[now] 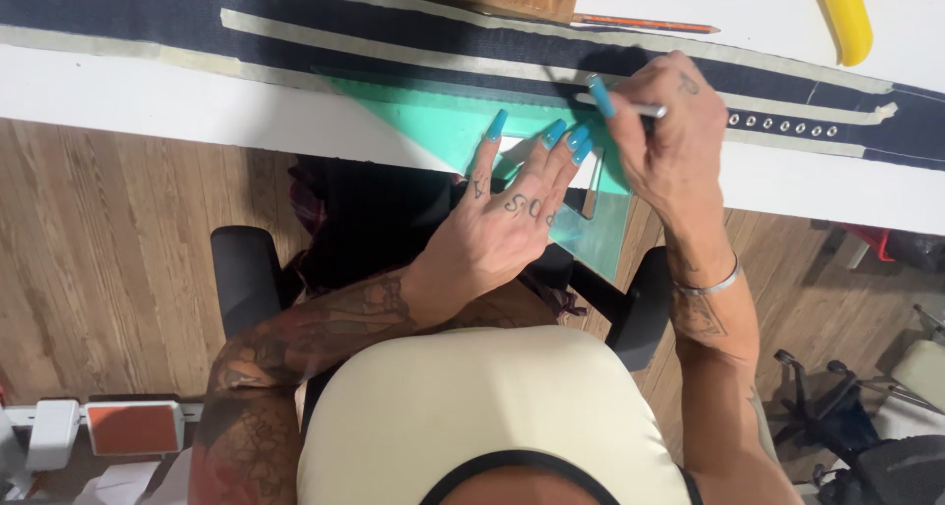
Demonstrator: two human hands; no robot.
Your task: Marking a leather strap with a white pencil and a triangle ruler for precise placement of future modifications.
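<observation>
Teal set square (448, 121) is pressed flat under the spread left hand (512, 215), overhanging the white table's (148, 96) near edge. Against its upper edge, a slim pen (630, 108) is gripped in the right hand (669, 136), over dark fabric (394, 34).

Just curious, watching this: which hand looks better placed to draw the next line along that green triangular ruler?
Probably the right hand: it already grips a slim silver marking pen at the edge of the translucent green plastic triangular ruler. The left hand is spread flat on the ruler, pinning it over the dark fabric strip.
</observation>
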